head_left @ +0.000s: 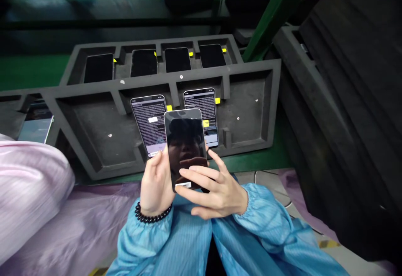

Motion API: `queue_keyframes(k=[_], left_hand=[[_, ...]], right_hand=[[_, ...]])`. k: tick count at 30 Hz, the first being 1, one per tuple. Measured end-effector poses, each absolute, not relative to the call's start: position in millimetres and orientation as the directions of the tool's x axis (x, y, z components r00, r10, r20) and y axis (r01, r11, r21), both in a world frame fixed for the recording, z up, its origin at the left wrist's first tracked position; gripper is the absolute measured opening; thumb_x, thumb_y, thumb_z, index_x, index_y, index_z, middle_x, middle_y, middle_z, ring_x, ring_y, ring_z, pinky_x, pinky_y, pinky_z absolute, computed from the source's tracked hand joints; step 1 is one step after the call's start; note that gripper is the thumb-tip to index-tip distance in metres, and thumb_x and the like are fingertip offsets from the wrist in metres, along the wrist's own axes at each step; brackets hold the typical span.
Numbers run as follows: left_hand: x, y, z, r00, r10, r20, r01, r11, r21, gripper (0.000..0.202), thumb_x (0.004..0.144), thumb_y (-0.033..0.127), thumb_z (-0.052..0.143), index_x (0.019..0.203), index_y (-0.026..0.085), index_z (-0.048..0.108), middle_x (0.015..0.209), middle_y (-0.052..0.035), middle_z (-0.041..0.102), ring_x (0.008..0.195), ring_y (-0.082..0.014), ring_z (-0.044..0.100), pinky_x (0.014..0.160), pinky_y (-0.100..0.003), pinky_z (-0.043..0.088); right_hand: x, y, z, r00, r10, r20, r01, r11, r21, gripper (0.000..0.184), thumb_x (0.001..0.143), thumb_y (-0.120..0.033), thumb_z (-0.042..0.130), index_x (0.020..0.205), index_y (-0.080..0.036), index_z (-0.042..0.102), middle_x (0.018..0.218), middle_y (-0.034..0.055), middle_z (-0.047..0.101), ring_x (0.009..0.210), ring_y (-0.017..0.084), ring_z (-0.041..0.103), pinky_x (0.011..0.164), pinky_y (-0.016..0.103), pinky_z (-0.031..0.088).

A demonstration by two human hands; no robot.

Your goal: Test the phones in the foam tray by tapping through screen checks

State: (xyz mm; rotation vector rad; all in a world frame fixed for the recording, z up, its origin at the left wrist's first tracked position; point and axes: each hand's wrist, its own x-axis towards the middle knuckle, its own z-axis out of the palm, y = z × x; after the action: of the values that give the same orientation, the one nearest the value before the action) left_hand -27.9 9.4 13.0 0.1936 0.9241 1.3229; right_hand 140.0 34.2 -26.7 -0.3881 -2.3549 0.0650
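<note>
My left hand (158,181) is wrapped round the left side and back of a smartphone (185,140), held up with its dark, glossy screen towards me. A small white label sits at the phone's lower edge. Over the lower screen lies my right hand (213,186), its fingers spread; whether the fingertips touch the glass I cannot tell. Behind the held phone, a lit phone (147,123) and another lit phone (212,104) show lines of text on dark screens. Both rest in compartments of a dark foam tray (251,108) and carry yellow tabs.
A second foam tray (72,64) behind holds several dark-screened phones (177,60) with yellow tabs. At right stand stacked dark trays (354,91) and a slanting green post (276,16). Another person's pale sleeve (31,192) is at left, near a phone (36,123).
</note>
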Motion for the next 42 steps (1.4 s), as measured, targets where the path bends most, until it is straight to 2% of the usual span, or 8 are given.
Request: queue_keyframes(k=[12, 19, 26, 30, 34, 38, 40, 42], left_hand=[[-29.1, 10.4, 9.8, -0.04, 0.878, -0.477, -0.721, 0.305, 0.622, 0.057, 0.095, 0.048, 0.041, 0.142, 0.02, 0.057, 0.136, -0.0107, 0.066, 0.14, -0.0322, 0.052, 0.123, -0.053, 0.039], [-28.8, 9.0, 12.4, -0.026, 0.874, -0.485, -0.728, 0.316, 0.609, 0.058, 0.095, 0.05, 0.041, 0.141, 0.019, 0.057, 0.135, -0.0118, 0.066, 0.14, -0.0328, 0.052, 0.123, -0.054, 0.039], [-29.4, 8.1, 11.8, -0.042, 0.876, -0.481, -0.719, 0.308, 0.623, 0.056, 0.096, 0.049, 0.04, 0.139, 0.02, 0.059, 0.132, -0.0111, 0.067, 0.138, -0.0318, 0.053, 0.122, -0.053, 0.039], [-28.6, 9.5, 13.2, -0.085, 0.877, -0.473, -0.698, 0.286, 0.656, 0.052, 0.096, 0.044, 0.04, 0.136, 0.019, 0.061, 0.132, -0.011, 0.067, 0.138, -0.0318, 0.053, 0.122, -0.051, 0.04], [-27.7, 9.3, 13.9, -0.09, 0.875, -0.475, -0.697, 0.285, 0.658, 0.052, 0.096, 0.044, 0.04, 0.135, 0.018, 0.061, 0.132, -0.0112, 0.067, 0.139, -0.0318, 0.053, 0.122, -0.05, 0.04], [-28.1, 9.0, 14.2, -0.074, 0.881, -0.468, -0.693, 0.292, 0.659, 0.052, 0.095, 0.044, 0.04, 0.137, 0.02, 0.06, 0.132, -0.0109, 0.067, 0.138, -0.0318, 0.053, 0.122, -0.051, 0.04], [-29.0, 9.2, 14.2, -0.068, 0.881, -0.469, -0.691, 0.298, 0.659, 0.052, 0.095, 0.044, 0.04, 0.137, 0.02, 0.06, 0.132, -0.0105, 0.067, 0.138, -0.0317, 0.054, 0.122, -0.051, 0.041], [-30.0, 9.4, 14.2, -0.07, 0.88, -0.469, -0.69, 0.297, 0.66, 0.052, 0.095, 0.044, 0.04, 0.137, 0.021, 0.06, 0.133, -0.0105, 0.067, 0.137, -0.032, 0.054, 0.121, -0.051, 0.041]], right_hand=[[139.6, 34.4, -26.2, -0.664, 0.285, 0.691, 0.24, 0.957, -0.164, 0.046, 0.109, -0.039, 0.029, 0.117, -0.025, 0.073, 0.127, 0.0048, 0.073, 0.129, 0.016, 0.052, 0.131, 0.057, 0.018], [140.6, 34.9, -23.9, -0.634, 0.286, 0.718, 0.233, 0.957, -0.175, 0.047, 0.108, -0.038, 0.026, 0.123, -0.03, 0.07, 0.129, 0.0039, 0.071, 0.128, 0.016, 0.054, 0.13, 0.056, 0.022], [141.6, 36.8, -21.6, -0.623, 0.285, 0.728, 0.232, 0.957, -0.176, 0.048, 0.108, -0.039, 0.026, 0.12, -0.026, 0.071, 0.126, 0.0059, 0.071, 0.124, 0.016, 0.056, 0.13, 0.055, 0.02], [147.8, 43.7, -15.6, -0.566, 0.349, 0.747, 0.283, 0.933, -0.221, 0.046, 0.108, -0.041, 0.027, 0.126, -0.022, 0.065, 0.13, 0.0083, 0.068, 0.125, 0.017, 0.058, 0.13, 0.053, 0.023], [152.9, 49.9, -9.0, -0.534, 0.452, 0.715, 0.399, 0.88, -0.259, 0.052, 0.108, -0.044, 0.026, 0.124, -0.02, 0.069, 0.132, 0.0111, 0.066, 0.127, 0.02, 0.056, 0.13, 0.05, 0.023], [148.1, 49.1, -10.0, -0.613, 0.336, 0.715, 0.287, 0.938, -0.195, 0.05, 0.108, -0.043, 0.027, 0.12, -0.027, 0.072, 0.133, 0.0063, 0.069, 0.128, 0.018, 0.054, 0.132, 0.052, 0.016], [144.7, 47.6, -12.8, -0.668, 0.278, 0.69, 0.225, 0.96, -0.168, 0.05, 0.108, -0.043, 0.027, 0.119, -0.026, 0.073, 0.133, 0.0053, 0.07, 0.129, 0.017, 0.053, 0.132, 0.054, 0.015], [142.9, 46.9, -14.9, -0.671, 0.279, 0.687, 0.211, 0.96, -0.184, 0.05, 0.108, -0.045, 0.028, 0.119, -0.025, 0.073, 0.133, 0.0066, 0.069, 0.129, 0.018, 0.053, 0.131, 0.053, 0.018]])
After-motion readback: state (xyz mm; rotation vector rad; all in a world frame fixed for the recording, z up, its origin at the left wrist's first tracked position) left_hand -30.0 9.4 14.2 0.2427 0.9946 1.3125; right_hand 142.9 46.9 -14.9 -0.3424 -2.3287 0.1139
